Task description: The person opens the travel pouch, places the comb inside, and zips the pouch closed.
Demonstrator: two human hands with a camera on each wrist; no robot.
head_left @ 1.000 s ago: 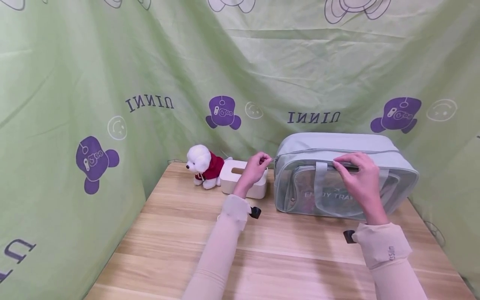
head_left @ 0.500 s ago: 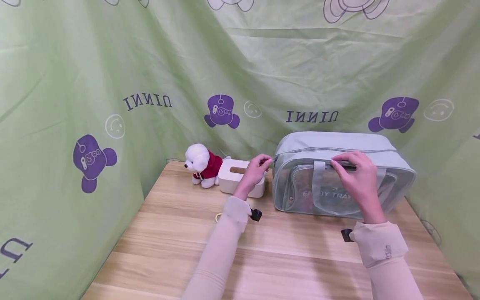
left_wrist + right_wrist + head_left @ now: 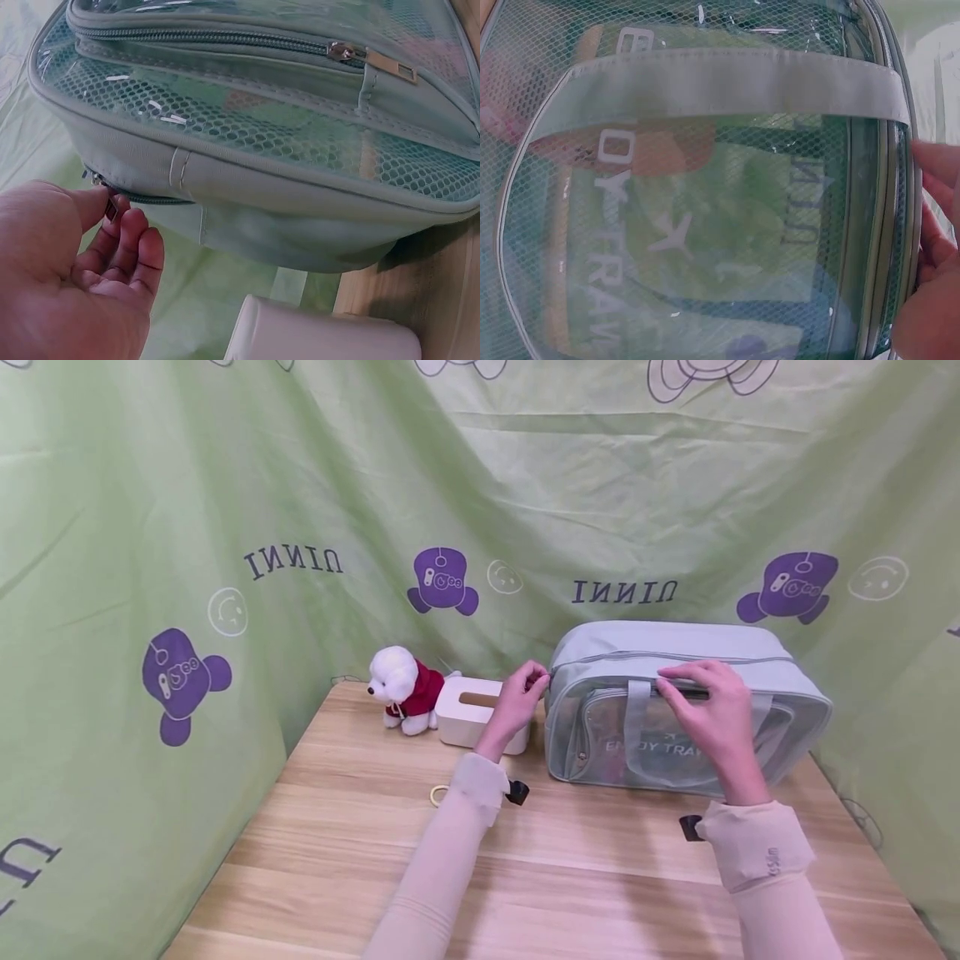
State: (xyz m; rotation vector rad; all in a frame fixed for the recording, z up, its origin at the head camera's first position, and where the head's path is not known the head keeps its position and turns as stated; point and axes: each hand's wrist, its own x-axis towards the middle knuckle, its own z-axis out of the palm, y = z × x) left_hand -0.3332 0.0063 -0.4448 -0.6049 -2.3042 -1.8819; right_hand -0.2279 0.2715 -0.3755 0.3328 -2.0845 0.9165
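A pale grey-green travel bag (image 3: 675, 647) with clear mesh front panels and white lettering stands upright at the back right of the table. At its left top corner my left hand (image 3: 519, 697) pinches a small metal zipper pull (image 3: 112, 209) between thumb and finger, at the end of the top zipper (image 3: 154, 199). My right hand (image 3: 712, 706) pinches the front top edge of the bag, beside a strap handle (image 3: 637, 727). In the right wrist view its fingers (image 3: 937, 169) lie on the edge. A second zipper pull (image 3: 391, 66) sits on the front pocket.
A white tissue box (image 3: 459, 722) with a slot on top stands left of the bag, behind my left forearm. Beside it sits a white plush dog (image 3: 395, 677) in a red hoodie. A yellow ring (image 3: 435, 795) lies by my left sleeve. Green printed cloth (image 3: 360, 468) surrounds the wooden table (image 3: 337, 843).
My left hand has shifted slightly right, closer to the bag's corner. The yellow ring has come into view beside the left sleeve. My right hand keeps its place on the bag's edge.
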